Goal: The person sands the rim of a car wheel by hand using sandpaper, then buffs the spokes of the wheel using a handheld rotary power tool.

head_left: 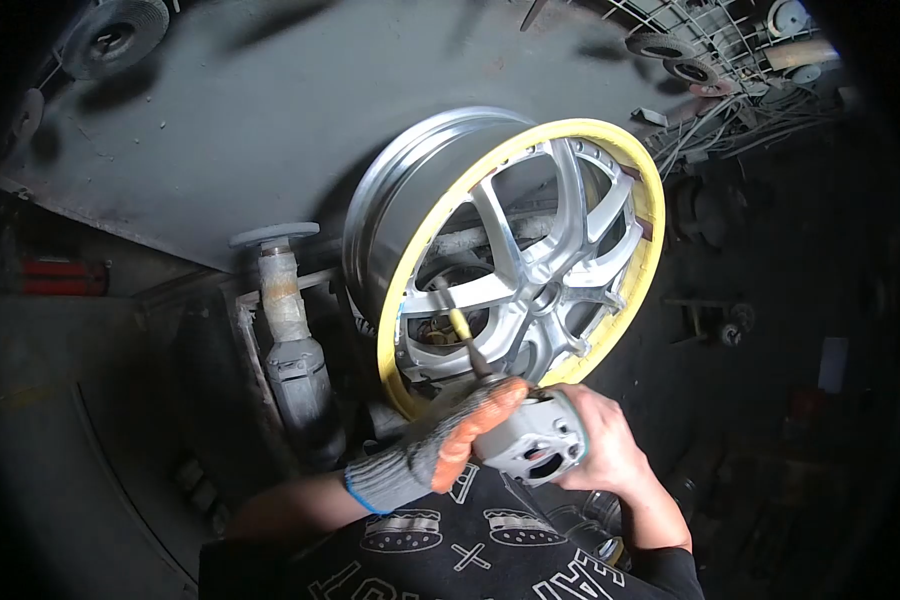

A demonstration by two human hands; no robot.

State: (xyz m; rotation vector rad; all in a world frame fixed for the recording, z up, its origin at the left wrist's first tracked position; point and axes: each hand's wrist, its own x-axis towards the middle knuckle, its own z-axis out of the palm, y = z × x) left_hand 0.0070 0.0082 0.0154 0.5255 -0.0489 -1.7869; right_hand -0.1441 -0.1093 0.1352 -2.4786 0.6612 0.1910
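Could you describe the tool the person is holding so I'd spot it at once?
Find the big silver metal wheel with the yellow rim. Below it, the grey-and-orange gloved left hand and the bare right hand hold a pale grey power tool. Unlike the disc-topped grey tool at left, its slim, partly yellow shaft points toward the spokes.

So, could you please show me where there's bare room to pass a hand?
The grey panel between the upper-left disc, upright tool and wheel looks mostly bare, though its slope is unclear. Crowded: the wheel's lower edge, with left hand, right hand and held power tool; and upper right, with tangled wires.
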